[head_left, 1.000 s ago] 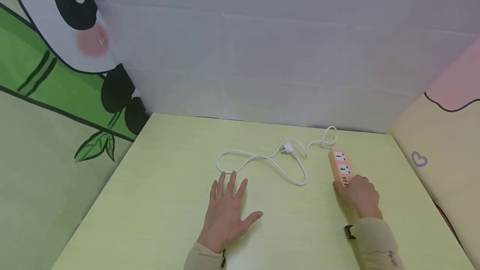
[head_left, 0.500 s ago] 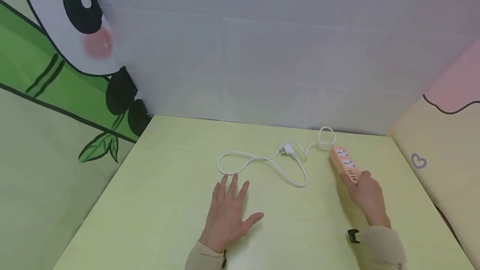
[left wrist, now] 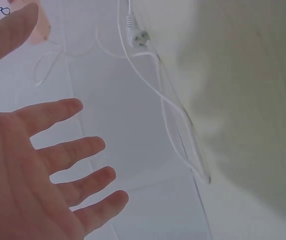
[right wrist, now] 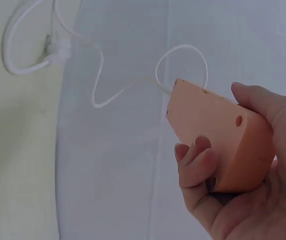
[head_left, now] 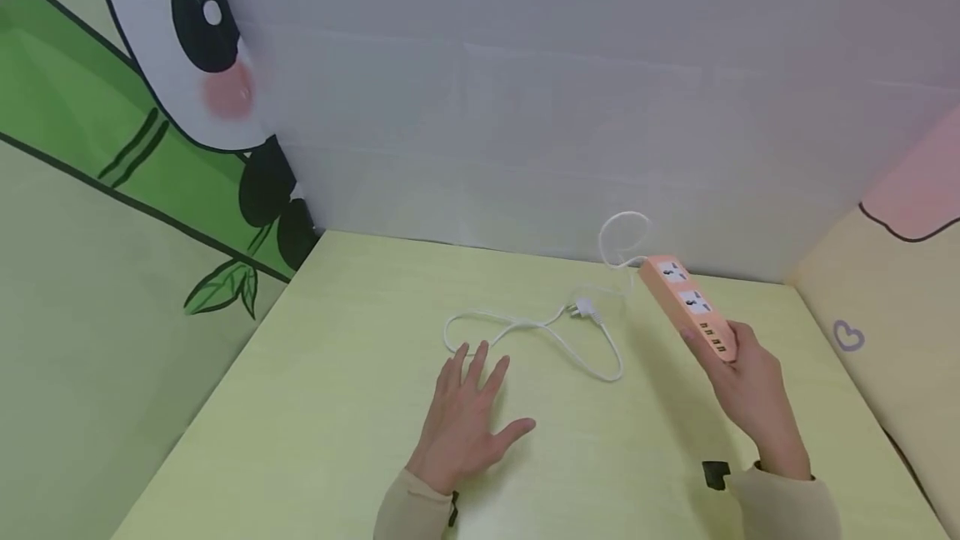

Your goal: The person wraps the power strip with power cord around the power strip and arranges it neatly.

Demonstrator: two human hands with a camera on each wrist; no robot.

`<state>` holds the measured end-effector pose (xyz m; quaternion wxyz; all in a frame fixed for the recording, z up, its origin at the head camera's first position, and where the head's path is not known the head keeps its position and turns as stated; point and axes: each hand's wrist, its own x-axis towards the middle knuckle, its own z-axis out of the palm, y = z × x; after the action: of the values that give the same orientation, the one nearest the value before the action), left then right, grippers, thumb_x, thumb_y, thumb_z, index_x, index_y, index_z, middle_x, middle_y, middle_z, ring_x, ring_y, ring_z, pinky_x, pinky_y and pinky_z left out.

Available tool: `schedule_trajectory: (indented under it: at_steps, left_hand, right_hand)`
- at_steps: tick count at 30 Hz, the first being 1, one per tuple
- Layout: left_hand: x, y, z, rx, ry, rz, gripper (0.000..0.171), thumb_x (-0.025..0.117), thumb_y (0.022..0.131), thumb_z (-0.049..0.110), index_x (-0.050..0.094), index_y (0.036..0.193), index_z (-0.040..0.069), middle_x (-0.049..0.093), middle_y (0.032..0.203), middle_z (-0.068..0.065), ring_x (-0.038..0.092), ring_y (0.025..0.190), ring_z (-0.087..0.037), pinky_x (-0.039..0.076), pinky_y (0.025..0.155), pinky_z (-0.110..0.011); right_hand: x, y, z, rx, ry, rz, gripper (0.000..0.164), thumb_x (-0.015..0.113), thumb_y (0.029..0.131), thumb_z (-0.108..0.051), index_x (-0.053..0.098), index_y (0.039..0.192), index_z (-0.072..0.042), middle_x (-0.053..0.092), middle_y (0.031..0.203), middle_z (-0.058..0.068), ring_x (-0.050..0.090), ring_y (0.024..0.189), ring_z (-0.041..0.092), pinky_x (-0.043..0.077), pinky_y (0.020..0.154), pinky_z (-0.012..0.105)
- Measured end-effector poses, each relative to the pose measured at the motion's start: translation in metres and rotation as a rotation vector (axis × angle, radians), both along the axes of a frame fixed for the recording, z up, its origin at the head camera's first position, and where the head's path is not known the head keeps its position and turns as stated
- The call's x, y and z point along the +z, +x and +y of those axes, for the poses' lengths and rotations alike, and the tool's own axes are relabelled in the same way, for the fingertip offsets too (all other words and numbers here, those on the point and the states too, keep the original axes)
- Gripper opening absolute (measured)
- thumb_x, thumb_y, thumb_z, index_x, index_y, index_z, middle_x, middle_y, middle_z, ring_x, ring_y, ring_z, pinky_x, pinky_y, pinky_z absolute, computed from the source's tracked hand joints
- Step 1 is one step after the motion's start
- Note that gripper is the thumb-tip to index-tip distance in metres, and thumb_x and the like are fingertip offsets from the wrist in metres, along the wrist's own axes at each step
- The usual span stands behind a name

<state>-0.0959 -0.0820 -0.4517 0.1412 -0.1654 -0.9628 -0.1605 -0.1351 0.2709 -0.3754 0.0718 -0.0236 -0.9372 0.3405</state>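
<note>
An orange power strip (head_left: 686, 307) with white socket faces and several USB ports is held up off the table, tilted, its far end raised. My right hand (head_left: 753, 386) grips its near end; in the right wrist view the fingers (right wrist: 198, 165) curl under the strip's underside. A white cord (head_left: 626, 261) leaves the far end, loops in the air and runs down to the table. Its plug (head_left: 587, 309) lies on the table among the cord's loops. My left hand (head_left: 468, 423), fingers spread and straight, is just in front of the left loop; whether it touches the cord I cannot tell.
The pale yellow table (head_left: 300, 407) meets a grey-white wall (head_left: 525, 140) at the back. A painted panel (head_left: 90, 215) stands along the left side, and a cream panel (head_left: 885, 290) along the right.
My right hand has lifted the power strip off the table and tilted it, and the cord's far loop has risen with it. The left hand has kept its pose.
</note>
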Motion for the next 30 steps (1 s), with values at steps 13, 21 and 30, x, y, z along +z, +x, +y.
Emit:
schedule_trajectory:
  at_steps: [13, 21, 30]
  left_hand:
    - [0.045, -0.015, -0.017, -0.026, -0.024, 0.270, 0.081, 0.069, 0.088, 0.062, 0.049, 0.150, 0.014, 0.046, 0.154, -0.020, 0.041, 0.143, -0.043, 0.035, 0.117, -0.056]
    - [0.111, -0.037, -0.021, -0.075, 0.049, 0.522, 0.079, 0.074, 0.087, 0.053, 0.049, 0.150, 0.011, 0.046, 0.154, -0.019, 0.042, 0.141, -0.043, 0.036, 0.115, -0.056]
    - [0.140, -0.039, -0.021, -0.128, 0.047, 0.533, 0.090, 0.082, 0.081, 0.048, 0.041, 0.155, 0.018, 0.034, 0.163, -0.014, 0.032, 0.148, -0.040, 0.032, 0.118, -0.056]
  right_hand:
    - [0.045, 0.025, -0.029, 0.065, -0.058, 0.199, 0.052, 0.067, 0.098, -0.035, 0.055, 0.139, -0.006, 0.071, 0.103, 0.016, 0.054, 0.070, 0.005, 0.043, 0.057, 0.023]
    - [0.053, 0.041, -0.032, 0.101, -0.080, 0.321, 0.043, 0.076, 0.092, -0.021, 0.063, 0.133, -0.014, 0.065, 0.089, -0.006, 0.052, 0.067, 0.007, 0.041, 0.055, 0.021]
    - [0.056, 0.051, -0.035, 0.180, -0.129, 0.363, 0.043, 0.078, 0.088, -0.011, 0.065, 0.129, -0.018, 0.062, 0.076, -0.009, 0.051, 0.066, 0.006, 0.040, 0.056, 0.020]
